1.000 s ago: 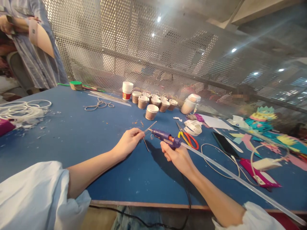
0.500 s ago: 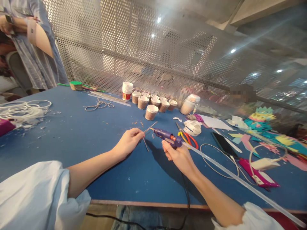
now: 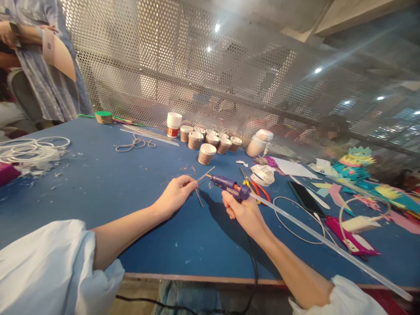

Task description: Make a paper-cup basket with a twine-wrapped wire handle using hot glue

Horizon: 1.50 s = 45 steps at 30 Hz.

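My left hand (image 3: pixel 179 192) is closed, pinching a thin greyish-brown cord (image 3: pixel 199 197) between thumb and finger. One end of it points up to the right, and another piece hangs down onto the table. In my right hand (image 3: pixel 244 213) is a dark blue glue gun (image 3: pixel 226 184), gripped with the fingers wrapped round its handle. Its nozzle tip is at or very near the cord's upper end; whether they touch I cannot tell. A long clear glue stick (image 3: pixel 315 236) sticks out of the gun's back toward the lower right.
Several brown-wrapped cups (image 3: pixel 207 155) and a cup stack (image 3: pixel 173 126) stand at the back. Scissors (image 3: pixel 260 192), a phone (image 3: pixel 305 197), a white cable (image 3: pixel 295 238) and a pink packet (image 3: pixel 354 240) lie right. White cord coils (image 3: pixel 33 148) lie left. A person (image 3: pixel 49 61) stands back left.
Both hands, the glue gun and the cord stay almost in place. The person's held visor at the back left has shifted slightly right.
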Available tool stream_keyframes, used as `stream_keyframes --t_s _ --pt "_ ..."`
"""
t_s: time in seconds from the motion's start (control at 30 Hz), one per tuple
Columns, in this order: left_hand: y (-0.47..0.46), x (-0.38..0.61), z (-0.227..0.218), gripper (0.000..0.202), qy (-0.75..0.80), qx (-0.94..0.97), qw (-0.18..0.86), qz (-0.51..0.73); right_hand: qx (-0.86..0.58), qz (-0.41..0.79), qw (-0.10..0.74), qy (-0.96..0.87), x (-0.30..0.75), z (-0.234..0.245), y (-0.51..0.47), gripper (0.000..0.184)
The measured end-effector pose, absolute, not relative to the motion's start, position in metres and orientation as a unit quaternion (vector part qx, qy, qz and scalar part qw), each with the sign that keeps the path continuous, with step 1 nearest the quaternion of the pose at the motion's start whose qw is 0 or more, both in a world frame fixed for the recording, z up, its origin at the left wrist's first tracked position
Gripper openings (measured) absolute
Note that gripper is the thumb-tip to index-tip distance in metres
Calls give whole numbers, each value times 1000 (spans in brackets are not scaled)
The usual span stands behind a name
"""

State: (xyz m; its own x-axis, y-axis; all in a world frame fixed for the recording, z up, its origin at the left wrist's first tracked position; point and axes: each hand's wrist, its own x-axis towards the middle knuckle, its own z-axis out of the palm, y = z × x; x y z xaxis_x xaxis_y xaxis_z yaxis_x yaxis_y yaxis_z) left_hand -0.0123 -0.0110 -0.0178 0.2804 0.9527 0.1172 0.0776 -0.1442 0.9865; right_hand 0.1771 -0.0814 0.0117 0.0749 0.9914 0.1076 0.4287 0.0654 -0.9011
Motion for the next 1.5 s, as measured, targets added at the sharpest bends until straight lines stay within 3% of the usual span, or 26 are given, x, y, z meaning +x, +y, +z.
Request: stream_keyframes --t_s 0.23,0.4,1.13,1.5 --pt "-10 -12 -19 26 412 626 494 440 -588 346 387 -620 177 8 -83 41" --pt "-10 -12 -19 26 412 624 496 441 -598 345 413 -593 177 9 -82 42" --pt "-11 -12 -16 28 423 637 479 432 -586 346 365 -635 178 3 -85 42" --pt "-13 -12 -13 28 427 638 477 427 -598 333 438 -582 177 17 -79 43"
